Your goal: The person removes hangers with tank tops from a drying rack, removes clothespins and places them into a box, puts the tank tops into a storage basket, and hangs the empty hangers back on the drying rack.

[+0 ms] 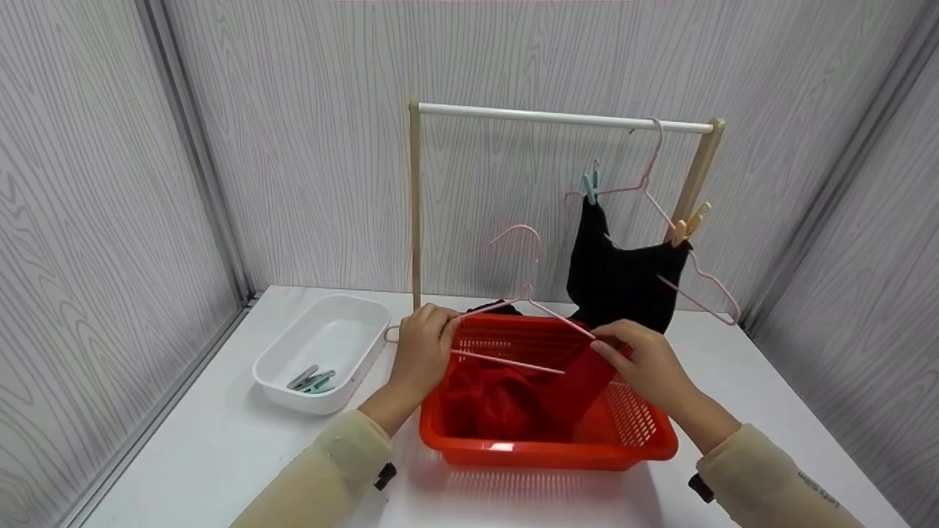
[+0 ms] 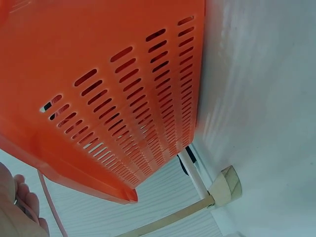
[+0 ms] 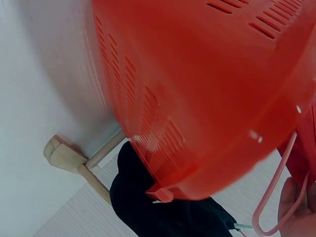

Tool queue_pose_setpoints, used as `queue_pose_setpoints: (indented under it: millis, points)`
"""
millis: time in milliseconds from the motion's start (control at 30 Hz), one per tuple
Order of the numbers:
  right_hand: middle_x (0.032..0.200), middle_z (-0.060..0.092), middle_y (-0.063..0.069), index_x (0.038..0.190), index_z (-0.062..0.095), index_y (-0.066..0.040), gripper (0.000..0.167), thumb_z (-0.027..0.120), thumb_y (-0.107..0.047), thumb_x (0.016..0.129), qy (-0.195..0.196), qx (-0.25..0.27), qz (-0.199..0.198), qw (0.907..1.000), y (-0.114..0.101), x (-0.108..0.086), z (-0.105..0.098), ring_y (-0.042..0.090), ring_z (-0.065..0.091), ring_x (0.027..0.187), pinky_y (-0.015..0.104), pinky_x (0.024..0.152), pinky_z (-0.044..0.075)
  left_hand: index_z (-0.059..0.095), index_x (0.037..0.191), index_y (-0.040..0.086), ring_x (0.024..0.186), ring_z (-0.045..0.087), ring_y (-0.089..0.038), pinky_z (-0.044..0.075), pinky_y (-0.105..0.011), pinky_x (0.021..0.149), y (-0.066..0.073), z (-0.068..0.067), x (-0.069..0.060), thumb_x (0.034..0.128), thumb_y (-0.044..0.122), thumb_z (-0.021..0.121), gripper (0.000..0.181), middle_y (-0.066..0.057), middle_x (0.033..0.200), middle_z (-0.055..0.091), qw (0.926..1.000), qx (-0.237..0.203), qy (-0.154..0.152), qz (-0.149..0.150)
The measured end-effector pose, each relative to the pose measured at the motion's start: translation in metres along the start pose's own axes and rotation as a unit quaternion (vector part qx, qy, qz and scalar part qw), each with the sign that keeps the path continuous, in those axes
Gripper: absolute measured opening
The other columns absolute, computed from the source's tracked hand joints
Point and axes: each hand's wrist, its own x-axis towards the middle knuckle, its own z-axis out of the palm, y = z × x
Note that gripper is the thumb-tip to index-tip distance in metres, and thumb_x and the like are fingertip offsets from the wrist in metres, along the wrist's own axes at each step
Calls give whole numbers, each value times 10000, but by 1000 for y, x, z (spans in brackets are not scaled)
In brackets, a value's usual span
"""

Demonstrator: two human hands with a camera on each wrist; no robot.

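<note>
A pink hanger (image 1: 561,317) is held over the red basket (image 1: 543,452), its hook pointing up. My left hand (image 1: 424,348) grips the hanger's left side; in the left wrist view that hand (image 2: 22,210) has its fingers curled round the pink wire. Red cloth (image 1: 506,407) lies bunched in the basket, one part raised toward the hanger's right arm. My right hand (image 1: 649,367) pinches that raised part together with the hanger. The right wrist view has the hanger's rounded end (image 3: 266,229) beside the right fingers (image 3: 291,202); the cloth's full shape is hidden.
Behind the basket stands a rack with a white rail (image 1: 513,114). From it hangs a black garment (image 1: 623,286) on another pink hanger, held by a blue clothespin (image 1: 590,189) and a yellow clothespin (image 1: 682,232). Several clothespins (image 1: 312,380) lie in a white tub (image 1: 268,375) at left.
</note>
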Motion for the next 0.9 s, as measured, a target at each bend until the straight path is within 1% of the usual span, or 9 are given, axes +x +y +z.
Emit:
queue_pose_setpoints:
  millis: [167, 267, 433, 600, 733, 900]
  points:
    - [996, 713, -31, 1081, 745, -147, 190, 704, -67, 914, -18, -64, -66, 10000, -1, -1, -2, 113, 679, 828, 284, 723, 597, 705, 944, 85, 861, 608, -241, 457, -438, 775, 0, 0, -1, 993, 198, 621, 149, -49, 858, 626, 10000, -14, 24, 27]
    - [985, 715, -28, 1069, 747, -142, 191, 702, -45, 910, 5, -86, -143, 9999, -2, -1, -5, 111, 681, 816, 266, 711, 593, 707, 947, 86, 870, 611, -250, 455, -439, 776, -1, 0, -1, 991, 199, 624, 147, -51, 866, 632, 10000, -26, 35, 4]
    - [955, 716, -38, 1025, 758, -137, 196, 721, -6, 883, 220, -138, -359, 9990, -2, 1, -8, 98, 663, 797, 200, 695, 569, 702, 956, 101, 877, 608, -246, 445, -427, 766, -2, -1, -1, 993, 205, 621, 137, -44, 873, 630, 10000, -20, 49, -9]
    - [952, 719, -48, 1014, 763, -130, 216, 723, 23, 866, 398, -135, -575, 9975, 1, 3, -9, 97, 664, 803, 163, 702, 553, 701, 960, 101, 883, 612, -238, 450, -432, 781, -3, -2, -1, 988, 205, 629, 130, -39, 873, 634, 10000, -15, 51, 34]
    - [952, 721, -41, 1018, 765, -127, 216, 715, 23, 872, 418, -216, -481, 9977, 1, 2, -11, 102, 669, 810, 163, 710, 551, 707, 957, 83, 877, 619, -238, 452, -438, 765, -5, -2, -1, 983, 190, 637, 131, -44, 869, 640, 9999, -17, 106, 62]
    - [952, 727, -6, 1032, 764, -107, 194, 695, 14, 896, 434, -382, -307, 9979, 2, 1, -13, 145, 688, 811, 160, 718, 547, 708, 956, 67, 876, 618, -248, 452, -441, 771, -6, -4, -2, 977, 177, 646, 128, -50, 867, 635, 9999, -23, 97, -24]
